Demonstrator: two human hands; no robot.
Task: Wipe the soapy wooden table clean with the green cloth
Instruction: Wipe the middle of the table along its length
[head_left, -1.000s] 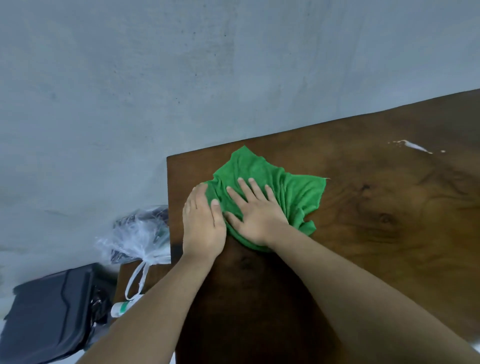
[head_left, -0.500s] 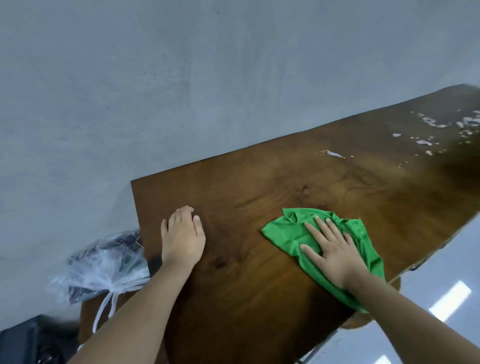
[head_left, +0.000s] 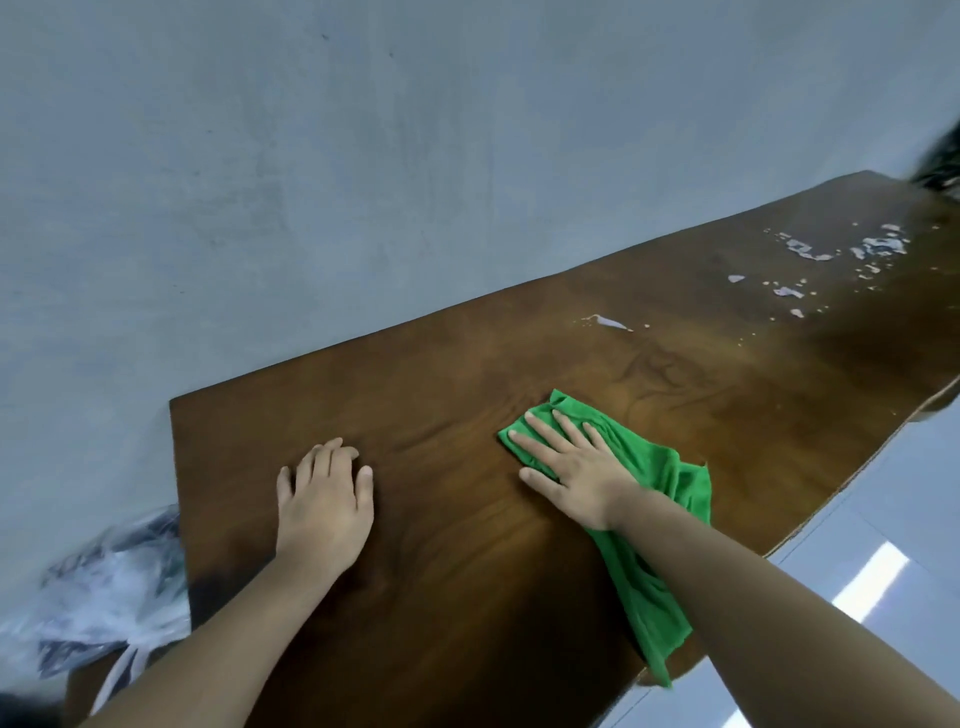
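Observation:
The dark wooden table (head_left: 447, 395) runs from the near left to the far right along a grey wall. My right hand (head_left: 576, 470) presses flat, fingers spread, on the green cloth (head_left: 660, 483), which lies stretched toward the table's near edge under my forearm. My left hand (head_left: 324, 499) rests flat on the bare wood near the left end, well apart from the cloth. White soap foam (head_left: 810, 252) is spattered over the far right part of the table, and one small streak of foam (head_left: 610, 322) lies beyond the cloth.
A clear plastic bag (head_left: 109, 587) with white ties sits low beside the table's left end. The grey wall (head_left: 363, 182) borders the far edge. A light tiled floor (head_left: 872, 545) shows past the near right edge. Something dark (head_left: 940, 171) sits at the far right corner.
My right hand has slid the cloth from the left corner rightward across the table, then a little back toward me. My left hand left the cloth and stays flat near the left end.

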